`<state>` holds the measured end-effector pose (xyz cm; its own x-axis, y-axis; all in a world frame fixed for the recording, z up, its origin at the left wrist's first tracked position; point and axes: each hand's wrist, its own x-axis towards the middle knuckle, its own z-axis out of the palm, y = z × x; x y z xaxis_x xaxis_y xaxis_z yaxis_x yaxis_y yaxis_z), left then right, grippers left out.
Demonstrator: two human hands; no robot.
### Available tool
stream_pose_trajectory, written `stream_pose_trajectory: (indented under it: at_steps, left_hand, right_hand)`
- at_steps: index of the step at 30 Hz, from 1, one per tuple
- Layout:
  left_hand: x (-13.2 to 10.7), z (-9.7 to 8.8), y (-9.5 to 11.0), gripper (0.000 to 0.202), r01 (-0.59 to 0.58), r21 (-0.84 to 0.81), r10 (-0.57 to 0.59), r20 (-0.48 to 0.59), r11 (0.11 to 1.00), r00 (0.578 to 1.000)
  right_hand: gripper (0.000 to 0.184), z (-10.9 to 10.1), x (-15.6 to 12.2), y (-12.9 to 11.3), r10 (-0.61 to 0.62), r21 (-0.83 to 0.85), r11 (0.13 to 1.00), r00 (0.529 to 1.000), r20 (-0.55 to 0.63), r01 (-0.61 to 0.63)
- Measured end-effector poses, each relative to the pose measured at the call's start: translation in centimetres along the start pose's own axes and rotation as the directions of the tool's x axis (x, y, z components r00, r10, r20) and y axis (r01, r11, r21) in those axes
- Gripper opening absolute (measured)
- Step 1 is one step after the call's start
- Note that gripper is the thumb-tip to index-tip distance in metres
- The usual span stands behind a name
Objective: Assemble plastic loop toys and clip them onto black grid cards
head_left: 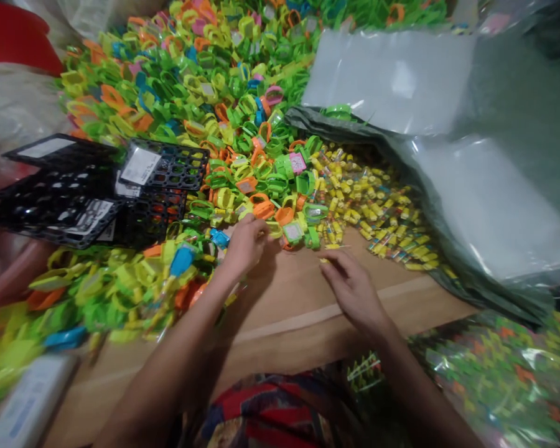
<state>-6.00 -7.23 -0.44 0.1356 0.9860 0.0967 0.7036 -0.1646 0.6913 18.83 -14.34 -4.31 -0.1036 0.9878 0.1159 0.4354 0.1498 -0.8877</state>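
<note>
Our left grip (245,246) and right grip (352,289) stand narrow, holding we cannot tell what, with large heaps of plastic loops (224,106) and yellow capsules (368,211) left mid-frame.

Neon plastic loop toys (242,143) heaped; small yellow tubes (359,211) piled just beside.

Bare counter (303,348) lay free at 6 o'clock; heaped plastic trinkets (224,118) at 12 and black racks (168,165) at 10 blocked passage.
</note>
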Motion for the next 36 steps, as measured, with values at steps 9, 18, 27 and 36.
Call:
stream_pose_trajectory:
  at_steps: [9,18,27,36]
  left_hand:
    - [-5.9,1.9,3.2,0.038,0.349,-0.924,-0.312,0.289,0.156,0.905]
    - [-6.8,2.4,3.8,0.035,0.290,-0.940,-0.319,0.224,0.179,0.921]
    - [-7.9,3.2,4.2,0.021,0.188,-0.907,-0.258,0.092,0.377,0.962]
    - [-9.5,-7.3,2.2,0.024,0.211,-0.522,-0.445,-0.375,0.826,0.813]
  right_hand:
    - [0.039,3.8,0.6,-3.3,0.235,0.535,0.759,0.922,0.306,-0.371]
    - [0.035,3.2,0.1,-4.0,0.234,0.711,0.526,0.884,0.405,-0.466]
    - [0.024,4.0,-0.2,-3.3,0.146,0.625,0.705,0.932,0.332,-0.334]
    - [0.018,0.1,1.1,-1.2,-0.031,0.091,0.995,0.998,0.055,0.026]
